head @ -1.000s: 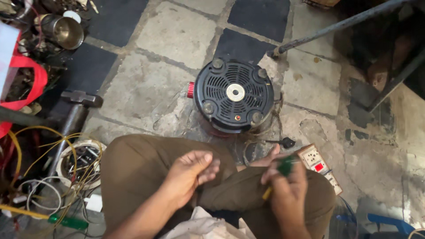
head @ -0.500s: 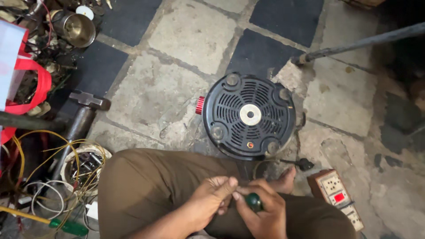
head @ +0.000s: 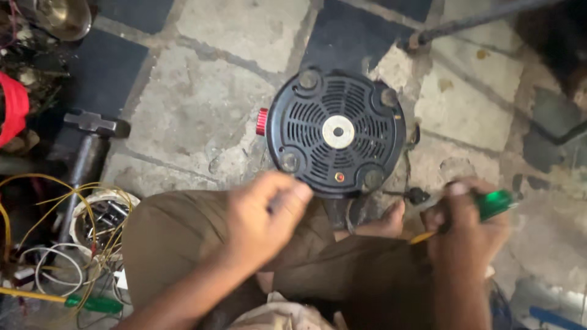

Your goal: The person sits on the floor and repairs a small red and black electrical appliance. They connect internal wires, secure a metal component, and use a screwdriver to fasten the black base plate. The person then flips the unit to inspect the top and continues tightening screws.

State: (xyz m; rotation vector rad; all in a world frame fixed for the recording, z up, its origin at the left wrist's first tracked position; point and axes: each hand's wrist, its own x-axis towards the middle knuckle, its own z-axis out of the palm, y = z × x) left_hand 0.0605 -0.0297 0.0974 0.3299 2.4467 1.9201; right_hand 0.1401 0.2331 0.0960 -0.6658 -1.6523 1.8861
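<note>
I look down at a round black appliance base (head: pixel 337 132), vents up, on the stone floor just beyond my knees. My left hand (head: pixel 260 217) hovers just below its near rim, fingers loosely curled, seemingly empty. My right hand (head: pixel 461 223), farther right, is closed around a green-handled screwdriver (head: pixel 492 205), its handle pointing right.

Bare forearms, olive-brown trousers (head: pixel 183 244), one bare foot (head: pixel 382 223).

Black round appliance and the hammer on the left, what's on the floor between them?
Head view: only bare stone floor tiles lie between the black round appliance and the hammer; the appliance's red knob sticks out toward that side.
</note>
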